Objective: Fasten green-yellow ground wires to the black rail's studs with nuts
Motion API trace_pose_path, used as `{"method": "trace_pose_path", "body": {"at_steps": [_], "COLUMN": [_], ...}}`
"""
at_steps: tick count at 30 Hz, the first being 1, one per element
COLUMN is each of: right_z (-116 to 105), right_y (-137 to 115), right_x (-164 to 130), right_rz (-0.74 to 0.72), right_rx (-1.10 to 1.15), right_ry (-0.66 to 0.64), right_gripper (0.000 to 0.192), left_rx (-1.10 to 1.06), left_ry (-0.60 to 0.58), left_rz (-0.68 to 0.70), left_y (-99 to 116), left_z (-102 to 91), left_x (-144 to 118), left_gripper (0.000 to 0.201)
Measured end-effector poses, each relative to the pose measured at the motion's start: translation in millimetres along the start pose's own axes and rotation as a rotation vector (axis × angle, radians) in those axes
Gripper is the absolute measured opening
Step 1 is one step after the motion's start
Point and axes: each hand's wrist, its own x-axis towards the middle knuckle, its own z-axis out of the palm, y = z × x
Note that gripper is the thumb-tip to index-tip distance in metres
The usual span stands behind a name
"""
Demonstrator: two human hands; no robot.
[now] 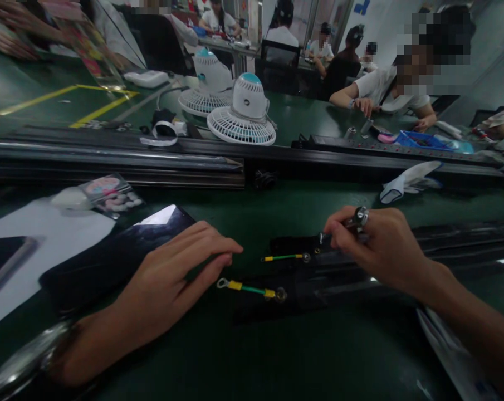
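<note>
My left hand (168, 281) has its fingers stretched forward, thumb and forefinger slightly apart, with nothing visible between them. Just ahead of its fingertips, a short green wire (252, 289) with yellow sleeves and ring terminals is fastened at one end to a black strip. A second green wire (285, 257) lies behind it, attached to another black strip (291, 244). My right hand (371, 242) is closed on a small metal wrench (361, 216), whose round silver head shows above the fingers; the rest is mostly hidden. A shiny metal piece (321, 238) sits by its fingertips.
A dark tablet-like panel (122, 256) lies beyond my left forearm, over white paper (84, 231). Long metal profiles (109, 161) run across the table, with a white glove (410, 181) before them. Two white fans (249, 106) stand behind. A co-worker (402, 83) sits opposite.
</note>
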Motion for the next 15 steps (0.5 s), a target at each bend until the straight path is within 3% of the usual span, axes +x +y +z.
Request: {"method": "trace_pose_path", "body": {"at_steps": [2, 6, 11, 15], "right_z": [-5.1, -17.8, -25.9, -27.1], "right_y": [1.8, 0.7, -4.5, -6.3], "right_x": [1.5, -0.8, -9.5, -14.9], "right_rz": [0.049, 0.068, -0.001, -0.044], "right_rx": [0.051, 0.111, 0.085, 0.082], "right_ry": [0.071, 0.246, 0.340, 0.334], "right_gripper": [0.021, 0.021, 0.020, 0.016], "left_rx": [-0.009, 0.059, 0.212, 0.287], "left_ry": [-0.006, -0.243, -0.522, -0.546], "left_rz": [0.114, 0.321, 0.510, 0.568], "left_y": [5.4, 18.6, 31.0, 30.5], "left_z": [-6.9, -3.2, 33.9, 62.9], "left_x": [22.4, 78.7, 127.8, 137.7], "left_gripper": [0.024, 0.025, 0.028, 0.024]}}
